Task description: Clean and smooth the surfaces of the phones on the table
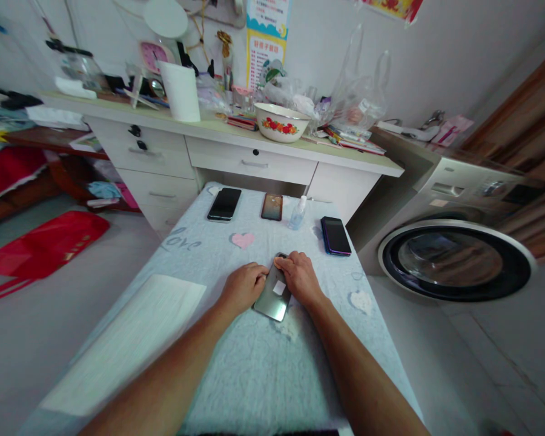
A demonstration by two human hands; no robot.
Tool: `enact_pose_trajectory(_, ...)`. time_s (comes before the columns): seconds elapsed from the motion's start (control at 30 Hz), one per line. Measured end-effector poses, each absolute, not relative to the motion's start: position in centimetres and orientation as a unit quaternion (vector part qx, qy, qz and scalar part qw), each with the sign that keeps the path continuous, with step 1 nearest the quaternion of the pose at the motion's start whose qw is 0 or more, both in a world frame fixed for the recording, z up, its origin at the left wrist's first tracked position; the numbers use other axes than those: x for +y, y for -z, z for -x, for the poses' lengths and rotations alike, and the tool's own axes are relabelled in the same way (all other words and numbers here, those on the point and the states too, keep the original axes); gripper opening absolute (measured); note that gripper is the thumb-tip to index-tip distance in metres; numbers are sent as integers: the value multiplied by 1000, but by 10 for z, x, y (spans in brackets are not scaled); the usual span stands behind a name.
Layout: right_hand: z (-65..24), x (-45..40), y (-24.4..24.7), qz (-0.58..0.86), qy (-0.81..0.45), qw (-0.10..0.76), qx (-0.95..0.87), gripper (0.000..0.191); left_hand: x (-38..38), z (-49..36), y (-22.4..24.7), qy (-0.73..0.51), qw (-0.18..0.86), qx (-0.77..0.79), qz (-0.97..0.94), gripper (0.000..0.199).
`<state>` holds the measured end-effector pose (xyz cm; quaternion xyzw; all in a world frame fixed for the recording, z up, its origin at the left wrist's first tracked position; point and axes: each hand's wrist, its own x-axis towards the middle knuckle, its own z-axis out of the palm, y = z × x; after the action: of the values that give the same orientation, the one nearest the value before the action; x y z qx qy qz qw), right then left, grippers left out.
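A silver smartphone (271, 303) lies back side up on the cloth-covered table, with a small white square sticker (279, 287) on it. My left hand (245, 284) is closed against its left edge, fingers curled. Over the phone's upper right part, my right hand (301, 275) is closed, with its thumb pressed to the back near the camera end; the fingers cover that corner. Beyond the hands are a dark smartphone (224, 204), a brown phone case or phone (272, 207) and a clear spray bottle (297, 213). Another dark phone (335, 236) lies to the right.
A long white sheet (131, 339) lies at the table's left. Behind stands a desk (254, 158) with drawers, bearing a flowered enamel bowl (281, 123), a paper roll (180, 91) and plastic bags (358, 103). A washing machine (454, 254) is on the right, a red bag (49, 245) on the left floor.
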<state>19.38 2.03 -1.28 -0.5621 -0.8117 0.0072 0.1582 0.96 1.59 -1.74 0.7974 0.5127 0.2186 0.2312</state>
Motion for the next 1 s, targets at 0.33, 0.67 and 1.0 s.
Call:
enact_pose_trajectory(0.33,-194,31,16,598,20,124,-791,28,16,-10,20,-221,230,516,-795,25)
enact_pose_trajectory(0.67,-193,43,4,597,21,74,-799,29,17,-9,23,-225,230,515,-795,25)
enact_pose_trajectory(1.0,-189,39,11,602,15,102,-792,29,17,-10,21,-220,226,517,-796,25)
